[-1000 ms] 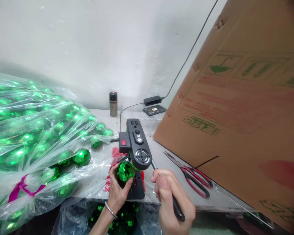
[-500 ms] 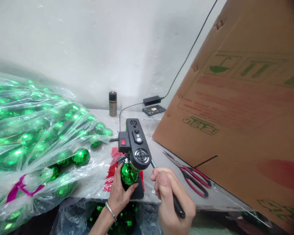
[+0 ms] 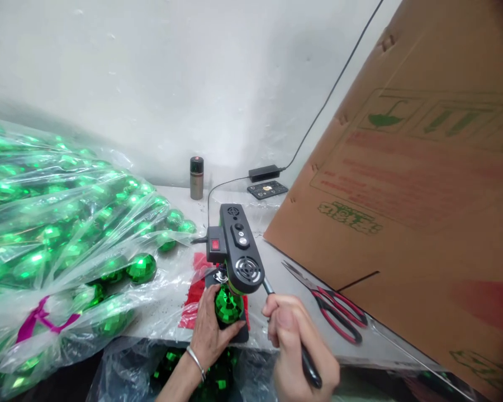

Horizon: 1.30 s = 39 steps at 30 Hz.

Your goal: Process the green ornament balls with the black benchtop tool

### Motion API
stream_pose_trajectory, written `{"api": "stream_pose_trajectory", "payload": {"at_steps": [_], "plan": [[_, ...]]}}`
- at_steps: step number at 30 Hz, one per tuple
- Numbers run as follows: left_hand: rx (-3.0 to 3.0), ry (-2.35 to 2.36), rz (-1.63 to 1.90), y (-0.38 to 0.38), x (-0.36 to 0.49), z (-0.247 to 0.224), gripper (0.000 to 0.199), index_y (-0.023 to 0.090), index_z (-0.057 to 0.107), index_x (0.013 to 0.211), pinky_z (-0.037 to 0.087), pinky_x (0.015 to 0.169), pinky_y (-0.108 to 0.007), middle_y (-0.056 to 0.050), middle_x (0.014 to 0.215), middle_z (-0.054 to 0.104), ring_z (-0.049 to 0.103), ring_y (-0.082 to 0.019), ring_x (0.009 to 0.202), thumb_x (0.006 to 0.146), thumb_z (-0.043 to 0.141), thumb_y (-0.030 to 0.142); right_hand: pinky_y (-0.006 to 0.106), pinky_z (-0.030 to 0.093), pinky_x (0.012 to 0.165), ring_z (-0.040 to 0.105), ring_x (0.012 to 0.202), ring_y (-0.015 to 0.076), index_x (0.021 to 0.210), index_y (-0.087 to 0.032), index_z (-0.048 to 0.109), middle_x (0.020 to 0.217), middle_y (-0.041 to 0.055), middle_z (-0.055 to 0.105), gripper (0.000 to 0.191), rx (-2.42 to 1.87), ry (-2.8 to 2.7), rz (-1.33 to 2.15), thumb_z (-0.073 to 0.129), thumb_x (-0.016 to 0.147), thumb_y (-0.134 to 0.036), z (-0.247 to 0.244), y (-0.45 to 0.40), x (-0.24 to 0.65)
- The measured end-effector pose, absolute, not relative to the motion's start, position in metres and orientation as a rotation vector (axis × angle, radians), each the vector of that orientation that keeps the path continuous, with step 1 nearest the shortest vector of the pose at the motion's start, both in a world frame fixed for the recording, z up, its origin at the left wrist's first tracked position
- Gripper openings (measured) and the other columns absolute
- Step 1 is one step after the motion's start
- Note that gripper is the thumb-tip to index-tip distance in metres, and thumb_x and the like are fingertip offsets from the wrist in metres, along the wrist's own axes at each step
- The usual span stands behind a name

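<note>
A shiny green faceted ball [image 3: 228, 305] sits under the head of a small black bench machine [image 3: 242, 245] with a red switch. My left hand [image 3: 212, 326], a silver bangle on its wrist, curls thumb and fingers around the ball's left and near sides. My right hand [image 3: 299, 340] is closed around the lever handle [image 3: 311, 365] on the machine's right side; the metal shaft runs up to the head. The contact between the machine and the ball's top is hidden by the head.
Clear plastic bags of green balls [image 3: 67, 223] cover the left, tied with a purple ribbon [image 3: 42, 321]. Scissors [image 3: 331, 307] lie beside a large cardboard box [image 3: 402, 195] at right. Behind stand a small bottle [image 3: 197, 178], a power adapter [image 3: 265, 172] and a phone [image 3: 267, 190].
The whole view has shifted slightly, so everything appears a little further right. The ball looks turned a bit in my left hand; my right hand keeps its grip on the lever.
</note>
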<state>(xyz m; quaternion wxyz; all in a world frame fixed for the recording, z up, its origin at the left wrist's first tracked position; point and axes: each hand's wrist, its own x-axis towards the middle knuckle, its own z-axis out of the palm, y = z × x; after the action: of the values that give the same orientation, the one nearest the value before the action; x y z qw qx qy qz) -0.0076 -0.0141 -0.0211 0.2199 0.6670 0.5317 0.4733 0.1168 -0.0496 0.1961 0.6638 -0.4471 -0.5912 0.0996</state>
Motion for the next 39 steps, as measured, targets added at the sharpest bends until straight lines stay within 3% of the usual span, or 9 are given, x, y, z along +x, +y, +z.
{"api": "stream_pose_trajectory", "payload": {"at_steps": [11, 28, 39], "plan": [[1.980, 1.491, 1.347, -0.015, -0.006, -0.019, 0.085, 0.019, 0.049, 0.152, 0.063, 0.108, -0.070, -0.023, 0.145, 0.072, 0.073, -0.046, 0.134, 0.080, 0.091, 0.034, 0.024, 0.042, 0.050, 0.057, 0.061, 0.0126, 0.073, -0.022, 0.056, 0.073, 0.0002, 0.061, 0.038, -0.899, -1.157, 0.180, 0.053, 0.110, -0.017, 0.152, -0.041, 0.107], [1.952, 1.516, 1.350, -0.015, -0.005, -0.012, 0.084, 0.021, 0.052, 0.150, 0.066, 0.104, -0.065, -0.020, 0.140, 0.074, 0.075, -0.043, 0.129, 0.079, 0.093, 0.036, 0.025, 0.039, 0.053, 0.051, 0.063, 0.0099, 0.072, -0.021, 0.053, 0.075, -0.0026, 0.058, 0.043, -0.868, -1.140, 0.101, 0.050, 0.115, -0.025, 0.152, -0.036, 0.101], [1.969, 1.527, 1.336, -0.013, -0.005, -0.007, 0.080, 0.020, 0.050, 0.148, 0.067, 0.101, -0.062, -0.020, 0.136, 0.075, 0.077, -0.041, 0.125, 0.079, 0.090, 0.034, 0.025, 0.042, 0.055, 0.057, 0.064, 0.0113, 0.076, -0.021, 0.057, 0.076, -0.0012, 0.061, 0.036, -0.874, -1.202, 0.112, 0.052, 0.112, -0.022, 0.137, -0.038, 0.110]]}}
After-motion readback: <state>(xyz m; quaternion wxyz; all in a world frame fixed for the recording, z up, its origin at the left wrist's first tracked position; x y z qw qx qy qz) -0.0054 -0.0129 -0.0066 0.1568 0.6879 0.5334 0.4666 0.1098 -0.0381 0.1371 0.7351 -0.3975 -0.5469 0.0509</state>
